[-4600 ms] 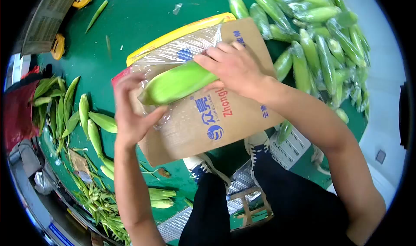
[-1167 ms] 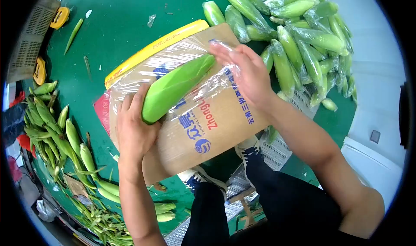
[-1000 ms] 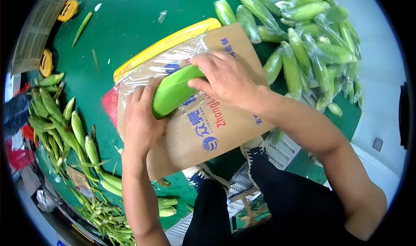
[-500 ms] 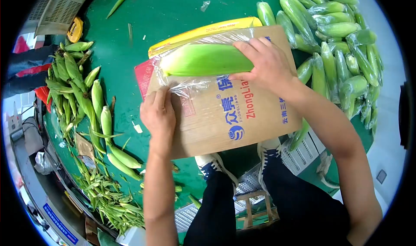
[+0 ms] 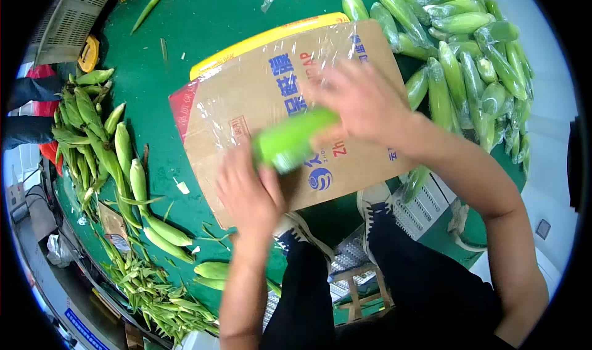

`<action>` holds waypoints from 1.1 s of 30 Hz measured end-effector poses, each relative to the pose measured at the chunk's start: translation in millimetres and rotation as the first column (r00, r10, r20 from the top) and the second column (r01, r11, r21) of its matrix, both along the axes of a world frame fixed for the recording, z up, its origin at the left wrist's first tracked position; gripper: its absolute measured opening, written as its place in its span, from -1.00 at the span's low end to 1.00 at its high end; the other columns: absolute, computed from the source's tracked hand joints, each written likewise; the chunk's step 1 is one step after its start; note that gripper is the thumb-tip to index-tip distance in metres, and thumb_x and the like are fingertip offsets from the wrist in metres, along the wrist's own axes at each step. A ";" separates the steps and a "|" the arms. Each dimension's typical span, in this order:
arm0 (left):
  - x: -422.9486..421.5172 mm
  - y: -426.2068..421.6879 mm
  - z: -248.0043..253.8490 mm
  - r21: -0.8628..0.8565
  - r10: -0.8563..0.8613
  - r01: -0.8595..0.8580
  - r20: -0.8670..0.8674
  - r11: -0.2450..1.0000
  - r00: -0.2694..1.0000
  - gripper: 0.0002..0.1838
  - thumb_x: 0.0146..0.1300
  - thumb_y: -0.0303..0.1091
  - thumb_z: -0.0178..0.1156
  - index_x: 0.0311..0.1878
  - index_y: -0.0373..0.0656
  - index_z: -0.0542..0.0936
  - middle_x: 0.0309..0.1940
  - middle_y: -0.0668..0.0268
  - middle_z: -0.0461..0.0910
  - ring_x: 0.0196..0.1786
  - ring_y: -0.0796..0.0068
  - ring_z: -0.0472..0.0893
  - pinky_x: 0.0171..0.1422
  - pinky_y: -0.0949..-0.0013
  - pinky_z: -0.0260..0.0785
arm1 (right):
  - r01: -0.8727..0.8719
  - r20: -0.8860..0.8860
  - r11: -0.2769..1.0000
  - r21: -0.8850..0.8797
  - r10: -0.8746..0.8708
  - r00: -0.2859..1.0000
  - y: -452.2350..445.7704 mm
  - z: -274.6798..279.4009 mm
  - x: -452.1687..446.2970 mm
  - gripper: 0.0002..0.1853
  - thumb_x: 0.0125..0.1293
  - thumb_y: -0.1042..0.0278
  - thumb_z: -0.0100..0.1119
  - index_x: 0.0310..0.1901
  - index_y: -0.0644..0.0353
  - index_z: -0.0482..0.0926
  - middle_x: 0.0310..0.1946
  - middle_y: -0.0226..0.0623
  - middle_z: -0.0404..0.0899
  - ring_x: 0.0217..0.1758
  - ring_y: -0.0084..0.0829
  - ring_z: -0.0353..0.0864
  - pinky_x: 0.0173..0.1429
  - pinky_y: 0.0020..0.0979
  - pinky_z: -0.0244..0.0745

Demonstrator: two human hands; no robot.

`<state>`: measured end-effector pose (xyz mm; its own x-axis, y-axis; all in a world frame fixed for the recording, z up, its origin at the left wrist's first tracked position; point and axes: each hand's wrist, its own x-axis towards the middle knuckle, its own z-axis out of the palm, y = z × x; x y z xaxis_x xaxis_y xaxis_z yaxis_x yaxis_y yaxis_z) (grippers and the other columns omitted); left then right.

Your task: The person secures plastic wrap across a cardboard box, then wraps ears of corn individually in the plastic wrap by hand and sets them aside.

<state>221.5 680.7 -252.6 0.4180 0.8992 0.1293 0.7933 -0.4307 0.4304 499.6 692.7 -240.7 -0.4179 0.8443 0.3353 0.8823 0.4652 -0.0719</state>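
Observation:
A green ear of corn [image 5: 292, 138], still in its husk and blurred by motion, is held between my two hands over a cardboard box [image 5: 216, 183]. My left hand [image 5: 250, 193] closes on its left end, thumb below and fingers above. Around the right end, my right hand [image 5: 370, 106] is closed too, though its fingers are smeared. A shiny patch of clear film shows on the ear's lower side. More clear cling film lies over the top of the box, along with a yellow-edged carton [image 5: 271, 43] behind it.
Film-wrapped ears of corn [image 5: 459, 23] are heaped on the right. Unwrapped ears [image 5: 92, 122] lie on the left, near another person's legs [image 5: 31, 112]. Stripped husks [image 5: 166, 300] pile up at lower left. A perforated crate [image 5: 71, 17] stands at the upper left.
The ear has come off the film at the back of the box, nearer to me, and is now tilted. Both hands have moved with it, my left hand inward.

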 end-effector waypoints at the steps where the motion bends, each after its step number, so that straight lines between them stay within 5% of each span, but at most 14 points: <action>1: 12.1 38.6 5.3 0.012 0.083 -0.082 -0.088 0.997 0.993 -0.38 0.46 -0.11 0.15 0.48 -0.23 0.41 0.31 -0.08 0.53 0.41 -0.17 0.44 0.51 -0.08 0.24 | 0.130 -0.102 0.991 0.038 -0.125 0.987 24.5 -1.7 -3.8 -0.20 0.24 -0.47 0.24 0.18 0.13 0.57 -0.03 -0.19 0.61 0.08 -0.13 0.64 0.11 -0.09 0.58; 3: 33.2 121.4 1.4 0.256 0.239 -0.185 -0.201 0.949 0.950 -0.38 0.51 0.10 0.10 0.43 -0.14 0.48 0.23 -0.05 0.57 0.37 -0.08 0.49 0.48 -0.06 0.27 | 0.228 -0.189 0.974 0.010 -0.222 0.957 60.1 2.9 -7.0 -0.24 0.26 -0.45 0.25 0.16 0.13 0.57 0.03 -0.21 0.58 0.13 -0.15 0.61 0.17 -0.11 0.56; 5: 43.8 186.2 3.6 0.169 0.266 -0.262 0.002 0.950 0.964 -0.42 0.49 0.10 0.18 0.40 -0.06 0.53 0.28 0.05 0.58 0.30 -0.03 0.55 0.48 -0.10 0.28 | 0.138 -0.162 0.984 -0.115 -0.155 0.974 83.3 10.9 -10.0 -0.26 0.26 -0.42 0.27 0.14 0.15 0.57 0.07 -0.22 0.56 0.14 -0.16 0.61 0.19 -0.11 0.54; 8: 42.7 195.1 32.1 0.090 -0.119 0.115 0.040 0.989 0.992 -0.40 0.37 0.03 0.34 0.39 -0.02 0.55 0.25 0.15 0.63 0.36 0.06 0.56 0.56 -0.12 0.20 | 0.091 -0.049 0.984 -0.152 -0.099 0.994 96.8 -4.6 -15.6 -0.29 0.11 -0.22 0.48 0.11 0.20 0.56 0.01 -0.20 0.58 0.13 -0.17 0.62 0.15 -0.11 0.58; 11: 58.9 139.9 49.6 0.270 -0.354 0.440 -0.314 0.856 0.881 -0.23 0.19 0.01 0.45 0.46 0.05 0.48 0.32 0.32 0.60 0.54 0.31 0.41 0.69 -0.16 0.03 | 0.085 -0.131 0.950 -0.299 -0.129 0.983 97.3 -11.5 -11.3 -0.24 -0.03 -0.11 0.61 0.09 0.27 0.59 -0.03 -0.06 0.64 0.16 -0.06 0.65 0.17 -0.11 0.60; 15: 60.4 112.0 39.4 0.208 -0.424 0.498 -0.317 0.842 0.848 -0.31 0.05 -0.29 0.44 0.32 -0.11 0.53 0.17 0.16 0.66 0.21 0.19 0.65 0.34 0.05 0.48 | -0.175 -0.308 0.658 -0.732 -0.091 0.947 81.8 23.4 -1.9 -0.23 0.05 -0.18 0.53 0.07 0.40 0.65 -0.02 0.17 0.70 0.11 0.08 0.70 0.22 -0.09 0.60; 18: 64.7 108.9 53.1 -0.215 -0.507 0.468 -0.195 0.857 0.840 -0.52 -0.03 -0.37 0.41 0.03 -0.17 0.57 -0.07 0.11 0.70 -0.06 0.06 0.70 0.09 0.06 0.55 | -0.075 -0.079 0.215 -0.974 -0.014 0.997 98.7 54.8 6.4 -0.30 0.33 -0.27 0.30 0.22 0.24 0.65 0.17 0.11 0.66 0.23 0.06 0.65 0.38 -0.12 0.52; 21: 69.4 114.4 55.9 -0.327 -0.583 0.510 -0.182 0.796 0.792 -0.64 -0.06 -0.40 0.39 -0.14 -0.19 0.54 -0.22 0.07 0.68 -0.07 -0.06 0.70 0.06 0.00 0.55 | -0.280 -0.420 0.888 -0.365 0.112 0.901 115.5 -23.0 21.4 -0.33 0.42 -0.21 0.23 0.45 -0.05 0.50 0.53 -0.23 0.38 0.56 -0.13 0.37 0.61 -0.08 0.27; 24: 70.3 110.7 53.1 -0.566 -0.663 0.533 -0.034 0.630 0.748 -0.63 -0.05 -0.33 0.41 -0.16 -0.22 0.58 -0.28 -0.01 0.69 -0.09 -0.13 0.69 0.04 -0.05 0.53 | -0.331 -0.052 0.912 -0.240 0.329 0.943 88.6 -54.4 -7.1 -0.32 0.47 -0.27 0.09 0.56 -0.29 0.37 0.65 -0.64 0.18 0.74 -0.37 0.05 0.76 0.08 -0.13; 27: 61.9 88.2 57.8 -0.724 -0.730 0.524 0.041 0.449 0.682 -0.56 -0.09 -0.22 0.46 -0.16 -0.24 0.59 -0.32 -0.05 0.68 -0.13 -0.17 0.69 -0.01 -0.10 0.51 | -0.294 -0.023 0.900 -0.320 0.303 0.953 82.3 -53.4 -15.1 -0.26 0.44 -0.34 0.05 0.60 -0.38 0.28 0.69 -0.82 0.06 0.79 -0.49 -0.15 0.77 0.21 -0.39; 29: 49.9 58.0 54.8 -0.788 -0.796 0.578 0.203 0.213 0.570 -0.49 -0.10 -0.16 0.49 -0.09 -0.21 0.60 -0.30 -0.05 0.69 -0.12 -0.17 0.69 -0.01 -0.10 0.51 | -0.302 -0.014 0.913 -0.274 0.311 0.950 83.7 -55.7 -14.9 -0.27 0.46 -0.35 0.03 0.60 -0.34 0.29 0.69 -0.79 0.07 0.79 -0.48 -0.16 0.77 0.22 -0.37; 30: 47.8 37.1 50.2 -0.924 -0.817 0.378 0.266 -0.064 0.511 -0.35 -0.15 -0.17 0.54 0.10 -0.09 0.61 -0.18 -0.01 0.71 -0.05 -0.10 0.70 0.03 -0.05 0.54 | -0.297 -0.020 0.913 -0.280 0.304 0.952 85.8 -56.5 -16.2 -0.27 0.47 -0.35 0.03 0.60 -0.33 0.29 0.69 -0.80 0.07 0.79 -0.49 -0.17 0.77 0.22 -0.37; 31: 30.0 5.0 41.6 -0.904 -0.692 0.370 0.406 -0.212 0.596 -0.31 -0.12 -0.16 0.52 0.17 -0.04 0.57 -0.18 0.01 0.71 -0.05 -0.15 0.69 0.03 -0.06 0.54 | -0.289 -0.024 0.914 -0.283 0.295 0.955 85.7 -57.1 -15.9 -0.27 0.47 -0.35 0.03 0.60 -0.31 0.29 0.69 -0.80 0.07 0.79 -0.49 -0.18 0.77 0.23 -0.37; 33: 9.0 -44.7 27.0 -0.837 -0.800 0.433 0.495 -0.334 0.340 -0.22 -0.08 -0.22 0.51 0.31 -0.05 0.50 -0.04 0.02 0.66 0.02 -0.17 0.66 0.10 -0.06 0.53 | -0.273 -0.052 0.936 -0.221 0.268 0.962 63.9 -55.0 -23.7 -0.24 0.47 -0.34 0.03 0.59 -0.16 0.30 0.65 -0.40 0.18 0.74 -0.32 0.03 0.74 0.18 -0.18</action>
